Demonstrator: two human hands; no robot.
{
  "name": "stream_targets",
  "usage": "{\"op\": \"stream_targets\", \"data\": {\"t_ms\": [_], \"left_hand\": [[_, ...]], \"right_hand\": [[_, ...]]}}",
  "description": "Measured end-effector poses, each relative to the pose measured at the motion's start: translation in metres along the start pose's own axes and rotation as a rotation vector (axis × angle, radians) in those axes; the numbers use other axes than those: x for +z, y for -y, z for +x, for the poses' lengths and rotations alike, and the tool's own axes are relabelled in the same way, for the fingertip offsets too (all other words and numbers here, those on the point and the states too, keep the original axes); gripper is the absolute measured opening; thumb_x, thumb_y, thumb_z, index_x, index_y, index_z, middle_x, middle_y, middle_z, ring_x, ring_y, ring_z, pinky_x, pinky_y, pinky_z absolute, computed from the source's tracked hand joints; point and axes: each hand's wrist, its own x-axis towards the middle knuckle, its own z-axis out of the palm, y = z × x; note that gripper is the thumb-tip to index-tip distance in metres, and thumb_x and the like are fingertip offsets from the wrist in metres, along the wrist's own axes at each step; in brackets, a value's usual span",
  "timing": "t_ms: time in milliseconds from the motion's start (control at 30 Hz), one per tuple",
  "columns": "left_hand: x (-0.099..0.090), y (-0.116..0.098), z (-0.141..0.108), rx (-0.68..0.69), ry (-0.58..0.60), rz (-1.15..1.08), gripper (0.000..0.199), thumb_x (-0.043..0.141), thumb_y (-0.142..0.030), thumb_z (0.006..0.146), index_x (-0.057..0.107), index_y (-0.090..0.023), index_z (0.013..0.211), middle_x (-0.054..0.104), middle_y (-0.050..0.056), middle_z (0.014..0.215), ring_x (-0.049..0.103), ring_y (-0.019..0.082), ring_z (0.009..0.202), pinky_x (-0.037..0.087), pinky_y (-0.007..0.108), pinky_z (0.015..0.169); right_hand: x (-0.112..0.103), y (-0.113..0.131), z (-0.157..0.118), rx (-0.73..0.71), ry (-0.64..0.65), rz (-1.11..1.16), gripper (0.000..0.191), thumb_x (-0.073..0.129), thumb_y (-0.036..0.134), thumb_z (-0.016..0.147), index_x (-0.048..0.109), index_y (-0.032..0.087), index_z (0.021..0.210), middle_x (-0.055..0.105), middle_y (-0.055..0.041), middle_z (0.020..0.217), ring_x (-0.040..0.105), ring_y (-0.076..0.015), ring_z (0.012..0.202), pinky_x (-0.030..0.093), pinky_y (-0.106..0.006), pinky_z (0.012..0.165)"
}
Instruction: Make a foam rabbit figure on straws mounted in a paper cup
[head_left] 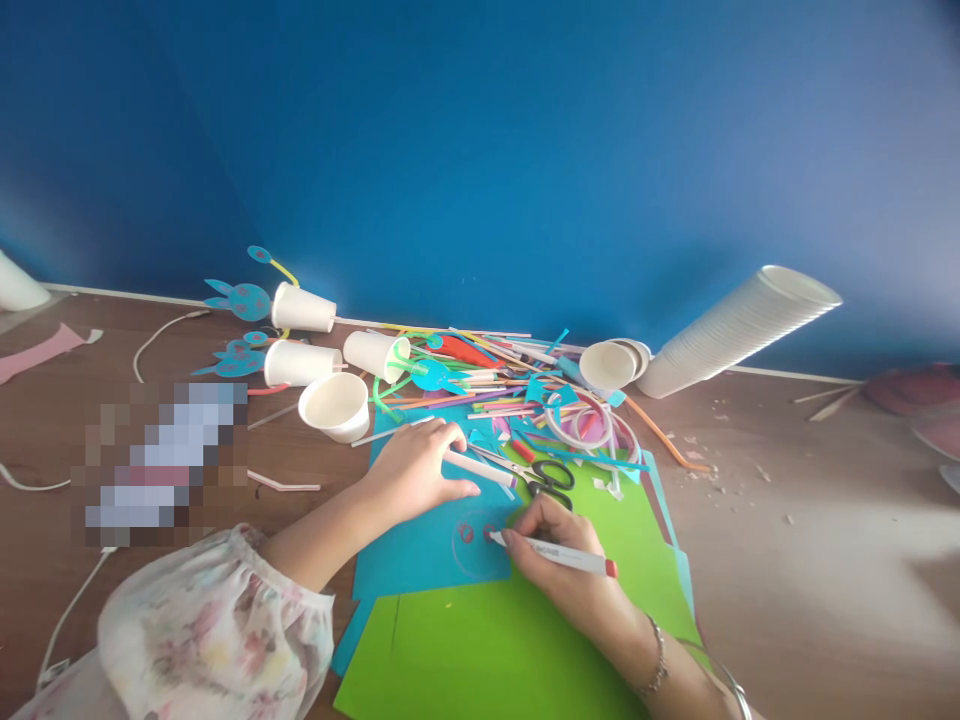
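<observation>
My right hand (559,560) grips a white marker with a red end (570,557), its tip at a small red mark inside a faint drawn circle. The circle, with two red marks in it, is on a blue sheet of paper (405,560). My left hand (420,470) rests on the sheet with thumb and fingers apart. Another white marker, with a purple band (480,468), lies in the gap between them. Black-handled scissors (551,485) lie just beyond my right hand, their blades toward the left hand. A green sheet (480,650) lies nearest me.
Several white paper cups (334,408) lie left, some with straws and blue paper cutouts (247,302). A pile of straws and pens (495,375) and tape rolls (589,420) lies ahead. A tall cup stack (735,335) leans against the blue wall (480,170).
</observation>
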Motion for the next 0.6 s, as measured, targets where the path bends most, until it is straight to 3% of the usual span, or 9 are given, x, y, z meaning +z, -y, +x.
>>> {"op": "stream_targets", "data": {"t_ms": [600], "left_hand": [[0.0020,0.0024,-0.0002,0.013,-0.013,-0.018,0.038,0.077,-0.041,0.064,0.057,-0.022,0.090,0.066,0.001,0.093,0.061,0.023,0.086,0.044,0.033,0.077]], "right_hand": [[0.0006,-0.0009,-0.0002,-0.012,-0.017,-0.053,0.024,0.063,0.031,0.076,0.044,0.022,0.064,0.047,0.0051,0.053,0.041,-0.0095,0.046,0.030,-0.022,0.044]]}}
